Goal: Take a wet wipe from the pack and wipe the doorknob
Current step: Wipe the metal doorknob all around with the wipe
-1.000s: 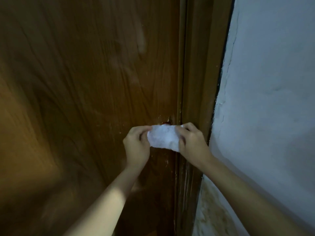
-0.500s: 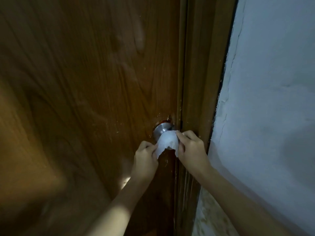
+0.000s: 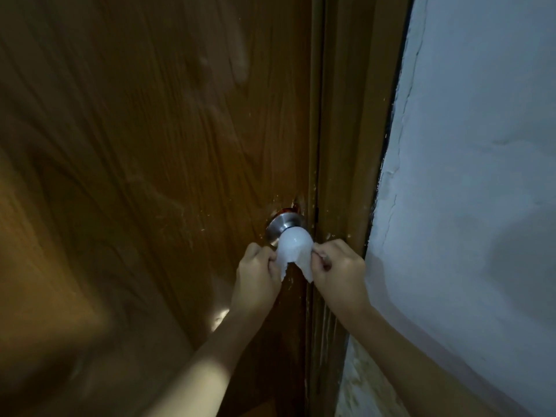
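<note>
A white wet wipe point(image 3: 294, 247) is draped over the round head of the metal doorknob point(image 3: 281, 227), whose silver base plate shows above and to the left of it. My left hand point(image 3: 258, 276) pinches the wipe's left edge from below. My right hand point(image 3: 338, 266) pinches its right edge. Both hands sit just under the knob, pulling the wipe tight around it. The wipe pack is not in view.
The brown wooden door point(image 3: 144, 164) fills the left side. Its frame point(image 3: 346, 145) runs vertically just right of the knob. A pale plastered wall point(image 3: 469, 176) with a cracked edge takes up the right side.
The wipe, held stretched flat in front of the knob a second ago, now wraps over the knob's head. Both hands have dropped lower and closer together beneath it.
</note>
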The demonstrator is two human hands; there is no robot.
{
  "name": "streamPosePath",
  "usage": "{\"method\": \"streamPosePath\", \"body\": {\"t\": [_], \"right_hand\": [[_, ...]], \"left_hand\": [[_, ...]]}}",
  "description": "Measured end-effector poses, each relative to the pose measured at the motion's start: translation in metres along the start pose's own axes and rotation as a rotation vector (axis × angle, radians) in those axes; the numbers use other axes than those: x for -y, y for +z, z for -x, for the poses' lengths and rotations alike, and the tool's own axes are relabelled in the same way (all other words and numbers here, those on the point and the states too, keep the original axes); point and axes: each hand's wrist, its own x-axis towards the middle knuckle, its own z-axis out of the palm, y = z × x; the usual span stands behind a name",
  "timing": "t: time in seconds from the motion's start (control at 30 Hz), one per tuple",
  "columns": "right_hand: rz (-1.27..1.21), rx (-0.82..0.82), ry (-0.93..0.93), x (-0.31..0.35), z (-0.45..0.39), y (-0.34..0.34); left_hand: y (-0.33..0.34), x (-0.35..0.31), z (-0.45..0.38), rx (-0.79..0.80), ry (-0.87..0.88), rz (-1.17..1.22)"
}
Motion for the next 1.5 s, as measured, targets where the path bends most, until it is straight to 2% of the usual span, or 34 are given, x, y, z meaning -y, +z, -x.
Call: {"method": "streamPosePath", "body": {"t": [0.13, 0.23, 0.3, 0.37, 0.4, 0.43, 0.47, 0.5, 0.57, 0.63, 0.87, 0.97, 1.1, 1.17, 1.23, 1.33, 1.43, 1.5], "right_hand": [[0.054, 0.105, 0.043, -0.011, 0.005, 0.002], [0.015, 0.107, 0.035, -0.007, 0.003, 0.0], [0.003, 0.057, -0.005, -0.004, 0.003, -0.002], [0.051, 0.026, -0.002, -0.005, 0.001, 0.015], [0.143, 0.065, 0.123, -0.003, 0.002, 0.022], [0.269, 0.061, 0.326, -0.002, 0.003, 0.027], [0.316, 0.03, 0.474, -0.005, 0.009, 0.025], [0.258, 0.074, 0.455, -0.008, 0.011, 0.022], [0.068, 0.227, 0.278, -0.016, 0.017, 0.009], [0.027, 0.26, 0.256, -0.012, 0.015, -0.007], [-0.029, 0.088, 0.185, 0.01, -0.03, -0.015], [-0.065, -0.023, 0.145, 0.023, -0.044, -0.024], [-0.19, -0.211, 0.078, 0.037, -0.054, -0.036], [-0.242, -0.274, 0.051, 0.042, -0.06, -0.041], [-0.255, -0.292, 0.035, 0.042, -0.065, -0.043], [-0.122, -0.196, -0.047, 0.038, -0.065, -0.039], [0.05, 0.039, -0.159, 0.026, -0.053, -0.03], [0.094, 0.164, -0.158, 0.016, -0.04, -0.025]], "left_hand": [[-0.003, -0.009, -0.003, -0.1, 0.056, 0.047], [-0.003, -0.005, -0.001, -0.094, 0.064, 0.051], [0.002, 0.001, 0.002, -0.013, 0.012, 0.022], [0.009, 0.014, 0.011, 0.145, -0.104, -0.06], [0.011, 0.021, 0.017, 0.21, -0.177, -0.091], [0.011, 0.028, 0.022, 0.237, -0.244, -0.097], [0.009, 0.034, 0.026, 0.222, -0.299, -0.086], [0.006, 0.038, 0.028, 0.179, -0.331, -0.069], [-0.001, 0.042, 0.026, 0.094, -0.331, -0.035], [-0.007, 0.038, 0.02, 0.037, -0.305, 0.007], [-0.022, 0.004, -0.004, -0.2, -0.211, 0.189], [-0.026, -0.008, -0.011, -0.156, -0.135, 0.246], [-0.025, -0.018, -0.005, 0.009, -0.102, 0.318], [-0.029, -0.02, -0.005, -0.027, -0.11, 0.367], [-0.036, -0.02, -0.012, -0.18, -0.126, 0.372], [-0.048, -0.017, -0.025, -0.355, -0.084, 0.276], [-0.051, -0.008, -0.026, -0.289, 0.004, 0.159], [-0.047, 0.002, -0.019, -0.206, 0.034, 0.086]]}}
